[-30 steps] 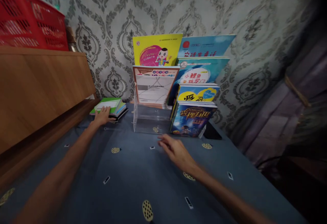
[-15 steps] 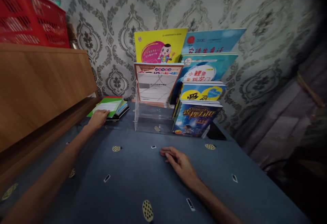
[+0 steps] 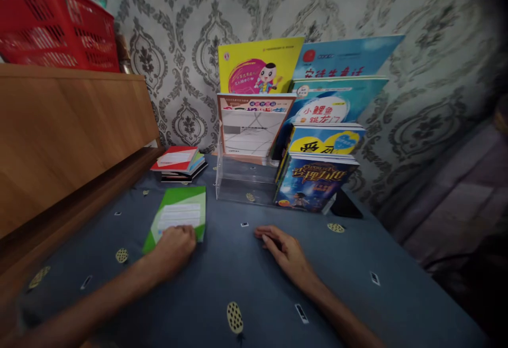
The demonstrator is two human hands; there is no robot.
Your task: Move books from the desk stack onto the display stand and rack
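My left hand (image 3: 177, 247) is closed on the near right edge of a green book (image 3: 174, 197) with a pale label-like panel on its cover; the fingertips are partly hidden. The book is over the left part of the table, apart from a stack of books (image 3: 178, 160) topped by a red one. My right hand (image 3: 288, 252) rests on the tablecloth with fingers loosely stretched and nothing in it. Beyond it stands a clear acrylic book rack (image 3: 238, 189). A dark blue book (image 3: 313, 181) is at the front of its right side, with taller books behind.
On the rack's left are a yellow book (image 3: 242, 56) and a white-covered book (image 3: 248, 133). A black flat object (image 3: 346, 205) lies at the rack's right. A wooden cabinet (image 3: 71, 125) bearing a red basket (image 3: 59, 30) borders the left. Patterned wallpaper closes off the back.
My left hand has drawn the green book off the stack, toward me and to the right, uncovering a red book. My right hand has stayed in about the same place.
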